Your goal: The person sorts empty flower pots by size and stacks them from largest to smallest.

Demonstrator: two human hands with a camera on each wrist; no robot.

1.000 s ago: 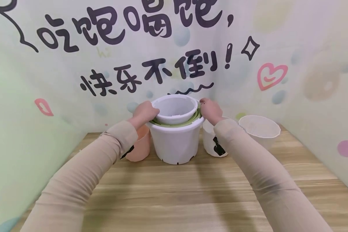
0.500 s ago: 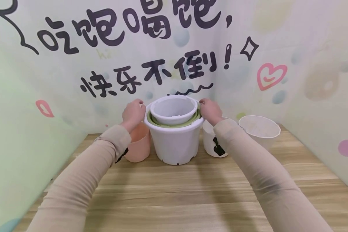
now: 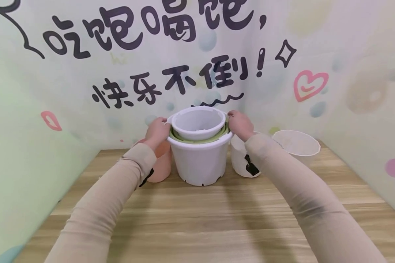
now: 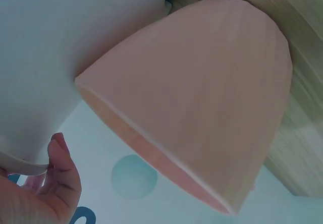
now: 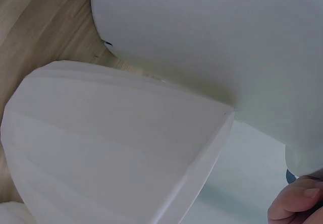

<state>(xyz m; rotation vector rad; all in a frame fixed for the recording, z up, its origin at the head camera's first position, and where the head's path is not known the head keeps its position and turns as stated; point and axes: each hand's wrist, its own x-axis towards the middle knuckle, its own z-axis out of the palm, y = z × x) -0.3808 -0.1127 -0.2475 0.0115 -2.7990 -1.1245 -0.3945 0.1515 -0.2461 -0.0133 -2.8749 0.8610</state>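
Observation:
A large white flowerpot (image 3: 199, 164) stands upright at the middle back of the table, with dark notches at its base. Nested inside it are a green pot (image 3: 217, 137), of which mainly the rim shows, and a smaller white pot (image 3: 197, 136) on top. My left hand (image 3: 158, 132) grips the big pot's rim on the left; in the left wrist view its fingers (image 4: 63, 171) curl round that rim. On the opposite side my right hand (image 3: 241, 125) holds the rim. Only a bit of it shows in the right wrist view, bent fingers (image 5: 298, 201) at the rim.
Close on the left stands a pink pot (image 3: 161, 164), partly behind my left wrist. To the right are a white pot with a black bow mark (image 3: 240, 160) and another white pot (image 3: 303, 157), both partly behind my right arm. Printed cloth walls (image 3: 358, 120) enclose the wooden table (image 3: 197, 223).
My left hand has let go near the inner pots, shifted outward to the left, then come back onto the big pot's outer rim. My right hand and the pots stay put.

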